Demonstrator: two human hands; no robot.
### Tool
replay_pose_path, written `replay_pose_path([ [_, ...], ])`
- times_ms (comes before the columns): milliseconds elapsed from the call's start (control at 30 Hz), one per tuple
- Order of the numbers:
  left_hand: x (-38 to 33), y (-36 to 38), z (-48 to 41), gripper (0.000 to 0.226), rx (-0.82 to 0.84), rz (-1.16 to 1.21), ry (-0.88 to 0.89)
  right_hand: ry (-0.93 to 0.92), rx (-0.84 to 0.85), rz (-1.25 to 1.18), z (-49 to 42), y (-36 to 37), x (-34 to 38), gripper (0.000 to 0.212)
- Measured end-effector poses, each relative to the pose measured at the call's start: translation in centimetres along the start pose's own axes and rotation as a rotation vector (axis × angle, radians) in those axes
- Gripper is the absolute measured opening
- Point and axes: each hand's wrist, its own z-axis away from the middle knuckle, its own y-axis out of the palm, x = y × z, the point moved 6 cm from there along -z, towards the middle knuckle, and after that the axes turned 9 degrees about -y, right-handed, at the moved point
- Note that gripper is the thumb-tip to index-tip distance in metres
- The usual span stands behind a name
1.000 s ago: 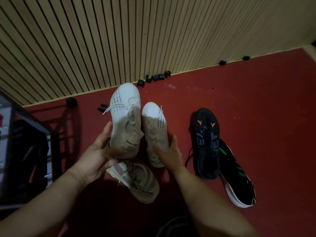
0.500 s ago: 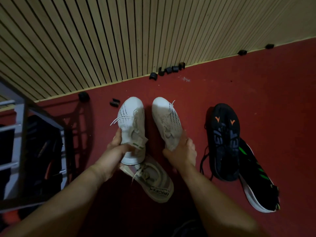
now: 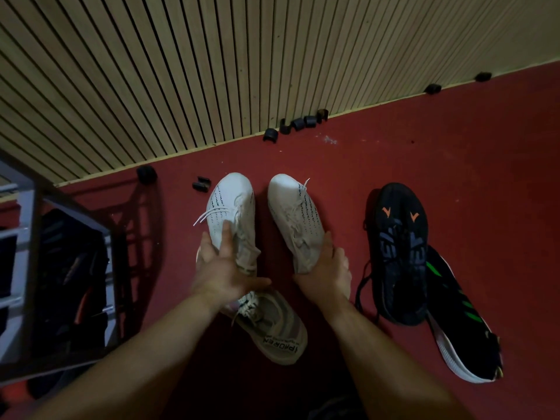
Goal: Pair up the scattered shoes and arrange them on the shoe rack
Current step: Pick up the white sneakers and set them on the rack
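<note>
My left hand [image 3: 224, 268] grips the left white shoe [image 3: 230, 204] from above at its rear half. My fingers [image 3: 225, 237] lie over the upper, and my thumb juts out to the right. My forearm runs in from the lower left corner. My right hand [image 3: 327, 268] is wrapped round the heel of the right white shoe [image 3: 294, 219], wrist bent, forearm coming up from the bottom edge.

The 2 white shoes sit side by side with a narrow gap between them, toes pointing toward the wall [image 3: 212, 56]. A loose lace trails off the left one. I cannot tell whether their soles touch the floor [image 3: 454, 147].

Just under my left hand a beige shoe [image 3: 272, 331] lies on the floor, angled toward the lower right, with lettering on its side.

To the right, apart from my right hand, a black shoe [image 3: 400, 253] lies sole up, showing 2 orange marks. It overlaps a green-striped shoe [image 3: 454, 322] lying beside it.

The rack [image 3: 30, 237] stands at the left edge, with dark things inside it that I cannot make out. Small black clips [image 3: 297, 124] lie along the foot of the wall.
</note>
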Motion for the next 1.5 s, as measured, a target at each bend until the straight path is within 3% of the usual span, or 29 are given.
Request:
replay_pose_path([
  [167, -0.2, 0.0, 0.0, 0.105, -0.178, -0.04, 0.051, -0.026, -0.02, -0.039, 0.2, -0.3, -0.3, 0.104],
  [367, -0.5, -1.4, 0.5, 0.107, -0.262, -0.024, 0.173, -0.047, -0.041, -0.088, 0.9, -1.3, -0.3, 0.105],
  [533, -2.9, -2.3, 2.2, 0.108, -0.262, 0.195, 0.318, 0.025, -0.094, -0.218, 2.0, -3.3, 0.1, 0.109],
  [667, -5.1, -2.9, 3.6, 0.086, -0.15, 0.472, 0.46, 0.039, -0.135, -0.254, 3.3, -7.3, 0.1, 0.112],
  [900, -4.8, -3.6, 8.2, 0.082, -0.097, 0.571, 0.466, -0.021, -0.239, -0.25, 9.7, -14.0, 2.1, 0.113],
  [1133, -0.6, -4.8, 14.7, 0.079, -0.279, 0.428, 0.413, -0.076, -0.271, -0.356, 15.6, -12.9, 3.1, 0.1],
  [1300, 2.3, -5.9, 22.2, 0.104, -0.405, 0.363, 0.356, -0.148, -0.27, -0.444, 21.2, -13.0, 4.8, 0.105],
  [1500, 7.6, -8.1, 32.0, 0.083, -0.479, 0.361, 0.394, -0.185, -0.222, -0.48, 30.2, -13.6, 6.9, 0.107],
])
